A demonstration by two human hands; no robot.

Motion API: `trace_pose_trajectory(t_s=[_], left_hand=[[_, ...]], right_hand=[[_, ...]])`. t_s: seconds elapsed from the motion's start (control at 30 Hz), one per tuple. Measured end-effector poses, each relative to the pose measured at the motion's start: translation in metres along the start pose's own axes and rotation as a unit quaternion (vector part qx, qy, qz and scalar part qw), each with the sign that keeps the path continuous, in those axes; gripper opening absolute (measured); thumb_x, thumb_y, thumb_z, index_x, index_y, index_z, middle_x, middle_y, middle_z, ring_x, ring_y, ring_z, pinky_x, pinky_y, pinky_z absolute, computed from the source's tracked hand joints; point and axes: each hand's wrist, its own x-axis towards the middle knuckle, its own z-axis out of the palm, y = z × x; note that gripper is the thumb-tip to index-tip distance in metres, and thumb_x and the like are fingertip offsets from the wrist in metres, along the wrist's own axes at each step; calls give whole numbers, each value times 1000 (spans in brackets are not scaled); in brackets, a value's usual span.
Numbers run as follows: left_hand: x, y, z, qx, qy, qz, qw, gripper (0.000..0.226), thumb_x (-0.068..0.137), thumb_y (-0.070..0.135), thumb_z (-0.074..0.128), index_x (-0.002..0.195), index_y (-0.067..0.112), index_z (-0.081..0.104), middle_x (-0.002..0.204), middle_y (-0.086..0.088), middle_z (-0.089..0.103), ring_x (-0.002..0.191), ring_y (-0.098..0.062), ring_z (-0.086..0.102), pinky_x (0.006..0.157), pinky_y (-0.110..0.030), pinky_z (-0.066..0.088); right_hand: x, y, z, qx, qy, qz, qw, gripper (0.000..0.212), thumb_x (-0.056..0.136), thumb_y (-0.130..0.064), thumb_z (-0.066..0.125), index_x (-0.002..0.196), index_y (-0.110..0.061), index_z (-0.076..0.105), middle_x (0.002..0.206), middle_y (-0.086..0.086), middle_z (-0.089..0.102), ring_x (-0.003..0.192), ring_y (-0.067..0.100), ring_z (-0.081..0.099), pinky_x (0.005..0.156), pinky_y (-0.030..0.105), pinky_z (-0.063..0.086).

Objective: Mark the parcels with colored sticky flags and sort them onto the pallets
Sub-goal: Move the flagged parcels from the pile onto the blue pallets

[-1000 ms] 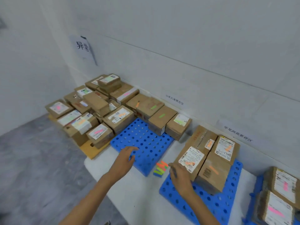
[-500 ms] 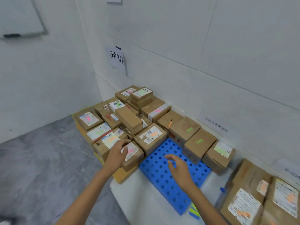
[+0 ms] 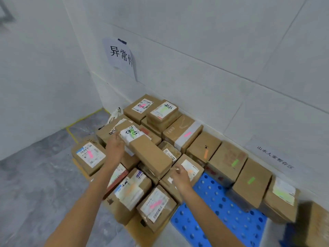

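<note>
White walls meet in a corner, and a paper sign with black writing hangs on one of them. Many cardboard parcels sit in a heap on a brown pallet on the gray floor. On top of the heap lies a long parcel, a bit tilted. It has a white label and a green sticky flag at its far end.

The left hand is against the left side of the long parcel, near the label. The box hides its fingers, so I cannot tell if they curl round it. The right hand is at the near end of the long parcel, with its fingers bent. It is blurry there, so I cannot tell if it holds the box or only comes close.

Just beside the heap is a blue pallet with holes. Parcels with green flags stand on it along the wall, so I think the long parcel belongs there.

The box looks stiff and dry, not slippery. I cannot tell how heavy it is. It is long, so it could tip if held at one end. One hand at each end, with fingers under the bottom edges, seems the safe way. Lifting it straight up should keep the boxes below from sliding.
</note>
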Motion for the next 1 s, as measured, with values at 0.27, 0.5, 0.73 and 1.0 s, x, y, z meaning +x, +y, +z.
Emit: trace_pose_trajectory(t_s=[0.27, 0.5, 0.73, 1.0], left_hand=[[59, 6, 9, -12, -23, 19, 999, 46, 93, -1, 44, 136, 11, 40, 131, 4, 44, 116, -9, 42, 97, -29, 34], [74, -2, 18, 2, 40, -20, 999, 42, 92, 4, 52, 133, 9, 45, 130, -10, 51, 118, -26, 49, 95, -35, 41], [48, 14, 19, -46, 2, 0, 999, 29, 91, 29, 57, 120, 27, 61, 124, -5, 52, 96, -30, 59, 41, -36, 54], [-14, 92, 92, -113, -103, 100, 983, 29, 90, 16, 60, 119, 19, 64, 112, 2, 57, 97, -10, 56, 83, -19, 44]], right_hand=[[21, -3, 22, 46, 18, 20, 999, 43, 99, -20, 40, 142, -16, 36, 121, -3, 50, 97, 9, 45, 90, 23, 40], [36, -7, 15, 76, 85, 29, 993, 22, 98, -17, 42, 117, -15, 51, 100, -2, 56, 85, 11, 55, 69, 20, 45], [14, 1, -30, 123, 192, -34, 973, 38, 98, -27, 46, 134, -14, 48, 114, -4, 55, 103, 12, 52, 92, 30, 46], [-27, 18, -141, 185, 336, -59, 922, 45, 98, -33, 43, 137, -11, 43, 116, 1, 54, 104, 13, 48, 88, 28, 39]])
